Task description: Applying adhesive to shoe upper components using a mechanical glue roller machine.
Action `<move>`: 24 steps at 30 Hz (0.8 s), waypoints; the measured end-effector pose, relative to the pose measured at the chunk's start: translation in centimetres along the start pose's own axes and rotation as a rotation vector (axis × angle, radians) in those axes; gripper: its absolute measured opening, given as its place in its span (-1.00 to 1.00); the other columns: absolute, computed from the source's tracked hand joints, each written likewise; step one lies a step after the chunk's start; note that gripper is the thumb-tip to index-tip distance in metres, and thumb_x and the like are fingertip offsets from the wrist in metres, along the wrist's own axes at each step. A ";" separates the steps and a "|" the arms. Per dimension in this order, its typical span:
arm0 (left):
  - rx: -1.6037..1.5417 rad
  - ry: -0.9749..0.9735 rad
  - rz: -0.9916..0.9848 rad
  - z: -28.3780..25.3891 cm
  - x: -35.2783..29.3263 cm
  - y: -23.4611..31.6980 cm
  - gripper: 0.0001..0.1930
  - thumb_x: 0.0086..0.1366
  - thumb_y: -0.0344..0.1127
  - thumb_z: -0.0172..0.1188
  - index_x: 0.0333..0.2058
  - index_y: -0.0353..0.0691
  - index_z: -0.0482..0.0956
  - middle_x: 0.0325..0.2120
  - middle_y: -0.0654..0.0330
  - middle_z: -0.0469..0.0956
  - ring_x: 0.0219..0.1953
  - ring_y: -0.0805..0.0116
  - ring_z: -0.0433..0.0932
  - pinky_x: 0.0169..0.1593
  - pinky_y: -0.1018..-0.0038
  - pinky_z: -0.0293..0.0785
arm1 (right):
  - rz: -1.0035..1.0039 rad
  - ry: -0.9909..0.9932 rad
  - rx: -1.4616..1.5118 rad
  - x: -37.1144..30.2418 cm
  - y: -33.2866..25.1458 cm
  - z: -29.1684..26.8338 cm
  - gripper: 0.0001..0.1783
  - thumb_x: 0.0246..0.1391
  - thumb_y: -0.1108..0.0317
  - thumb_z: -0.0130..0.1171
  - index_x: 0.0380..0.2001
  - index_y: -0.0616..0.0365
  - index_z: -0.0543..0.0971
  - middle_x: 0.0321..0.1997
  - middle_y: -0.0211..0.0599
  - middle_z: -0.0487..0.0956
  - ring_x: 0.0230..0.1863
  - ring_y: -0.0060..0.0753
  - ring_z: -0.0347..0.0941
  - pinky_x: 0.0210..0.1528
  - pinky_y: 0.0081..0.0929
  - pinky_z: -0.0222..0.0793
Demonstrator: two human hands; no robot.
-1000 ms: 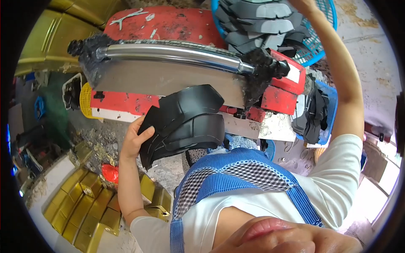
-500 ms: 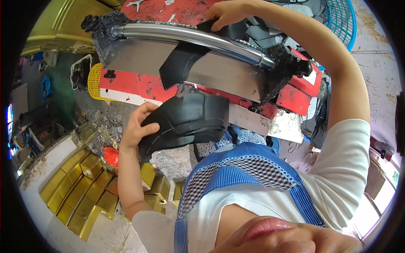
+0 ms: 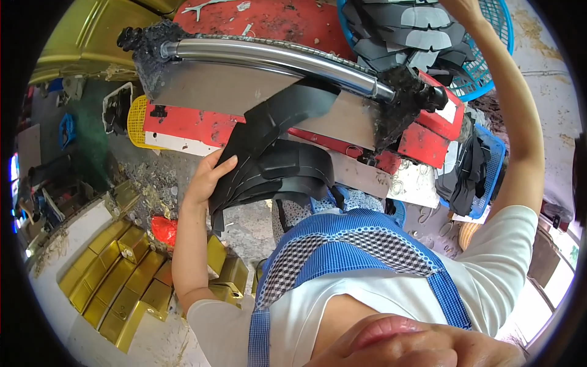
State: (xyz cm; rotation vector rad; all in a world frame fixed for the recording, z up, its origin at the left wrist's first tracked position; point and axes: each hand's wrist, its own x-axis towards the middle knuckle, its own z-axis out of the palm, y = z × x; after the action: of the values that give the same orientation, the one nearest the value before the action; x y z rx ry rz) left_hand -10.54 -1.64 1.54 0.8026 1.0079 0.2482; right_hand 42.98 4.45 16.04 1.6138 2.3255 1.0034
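Note:
In my left hand point(image 3: 211, 174) is a stack of curved black shoe-upper pieces point(image 3: 287, 165) with pale marking lines; the thumb presses on top and the fingers go underneath. One curved black piece point(image 3: 284, 110) reaches from that hand up over the metal plate point(image 3: 195, 85) of a roller machine, its far end close to the shiny roller point(image 3: 275, 58). My right hand point(image 3: 463, 9) is at the top edge, above a blue basket point(image 3: 506, 37) of grey and black cut pieces point(image 3: 422, 40). Its fingers are cut off by the picture's edge.
The machine's red table point(image 3: 287, 18) stretches behind the roller. Another blue basket point(image 3: 492, 177) with dark pieces stands at the right, below the table. A yellow basket point(image 3: 137, 122) sits at the left. Gold-coloured containers point(image 3: 122, 281) stand lower left, near a red bag point(image 3: 163, 230).
The black piece has come toward me from under the roller and now joins the stack in my left hand. My right hand has left the roller's far side and moved right to the blue basket.

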 end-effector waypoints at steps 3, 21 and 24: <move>0.045 0.029 -0.044 1.4 1.4 1.4 -0.58 0.26 -0.28 0.24 0.05 -0.34 0.46 -0.17 0.21 0.59 -0.22 0.51 0.57 -0.14 0.58 0.49 | -0.002 0.385 1.058 -2.7 1.1 7.1 -0.72 -0.15 0.41 0.16 -0.26 0.01 0.52 -0.13 -0.25 0.48 0.03 -0.08 0.34 0.09 -0.24 0.20; 0.000 0.050 0.210 1.3 -3.7 -0.4 -0.62 0.14 -0.33 0.34 -0.10 -0.30 0.47 -0.23 0.24 0.58 -0.20 0.52 0.53 -0.07 0.58 0.43 | -0.450 0.198 0.666 8.4 -9.9 -1.4 -0.77 -0.14 0.32 0.14 -0.32 0.07 0.48 -0.33 -0.32 0.46 -0.13 -0.20 0.41 -0.05 -0.25 0.28; 0.024 0.075 0.148 0.1 -3.4 -1.8 -0.67 0.18 -0.40 0.27 -0.07 -0.31 0.48 -0.20 0.25 0.58 -0.19 0.53 0.53 -0.06 0.58 0.43 | -0.384 0.326 0.432 4.6 -5.3 -1.9 -0.76 -0.20 0.32 0.15 -0.34 0.01 0.48 -0.31 -0.32 0.39 -0.17 -0.21 0.37 -0.07 -0.27 0.27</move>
State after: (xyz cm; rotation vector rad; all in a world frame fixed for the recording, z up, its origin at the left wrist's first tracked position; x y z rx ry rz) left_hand -12.57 -4.79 2.56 0.8965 1.0243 0.3959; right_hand 36.03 6.60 15.54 1.0904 3.0867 0.7584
